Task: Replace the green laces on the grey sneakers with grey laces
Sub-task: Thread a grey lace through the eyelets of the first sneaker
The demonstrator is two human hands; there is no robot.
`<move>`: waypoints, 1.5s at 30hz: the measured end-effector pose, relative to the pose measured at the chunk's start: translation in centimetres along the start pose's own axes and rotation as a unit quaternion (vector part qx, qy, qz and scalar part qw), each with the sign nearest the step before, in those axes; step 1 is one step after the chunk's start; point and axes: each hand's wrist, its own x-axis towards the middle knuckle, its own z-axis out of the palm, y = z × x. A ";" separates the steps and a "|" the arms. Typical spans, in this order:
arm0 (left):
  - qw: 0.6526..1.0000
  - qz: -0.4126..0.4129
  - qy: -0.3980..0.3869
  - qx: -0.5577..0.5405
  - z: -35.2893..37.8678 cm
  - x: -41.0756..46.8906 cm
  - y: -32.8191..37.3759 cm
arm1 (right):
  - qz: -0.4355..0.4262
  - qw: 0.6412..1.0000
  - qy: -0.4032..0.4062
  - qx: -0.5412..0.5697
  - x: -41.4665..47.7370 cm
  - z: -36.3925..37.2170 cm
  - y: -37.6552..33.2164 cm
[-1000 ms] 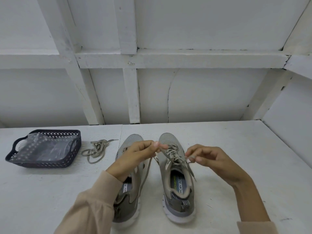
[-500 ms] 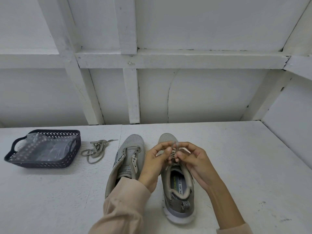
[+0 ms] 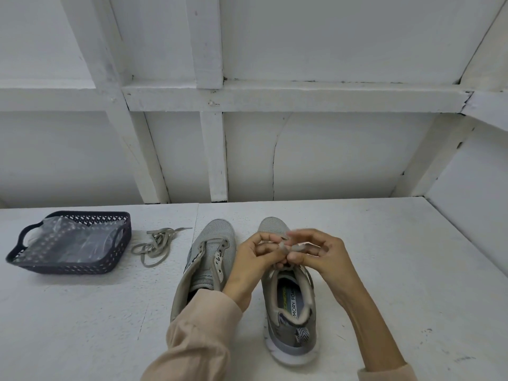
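The lace [image 3: 292, 247] over the right sneaker [image 3: 291, 303], mid-table [image 3: 398, 270] beside the unlaced left sneaker [image 3: 211, 257], is blurred and mostly hidden by fingers. Left hand [image 3: 254, 261] and right hand [image 3: 323, 257] both pinch it. A second ago they were apart; now they touch.

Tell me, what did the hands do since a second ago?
The left hand and right hand moved together above the right sneaker, both pinching its lace; the left hand no longer covers the left sneaker. The sneakers, basket and loose laces stayed put.
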 end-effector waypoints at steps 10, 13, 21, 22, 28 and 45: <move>0.926 0.240 0.022 0.290 -0.1 -0.8 -0.5 | -0.020 0.982 0.128 -0.134 0.0 0.5 1.2; 0.858 0.353 0.000 0.374 -0.7 -0.6 -0.6 | 0.011 0.987 0.046 -0.153 -0.1 -0.1 0.9; 0.859 0.366 -0.021 0.357 -0.7 -0.8 -0.9 | 0.130 0.983 -0.128 -0.025 -0.4 -1.6 -0.1; 0.849 0.369 -0.028 0.378 -0.8 -0.9 -0.9 | 0.137 0.984 -0.113 -0.003 -0.4 -1.5 0.1; 0.833 0.388 0.010 0.394 -0.5 -1.3 -0.7 | 0.134 0.987 -0.089 0.025 -0.5 -1.0 0.5; 0.882 0.176 0.061 0.433 -5.1 -2.0 0.8 | 0.128 0.980 0.060 -0.137 -1.4 -4.1 0.9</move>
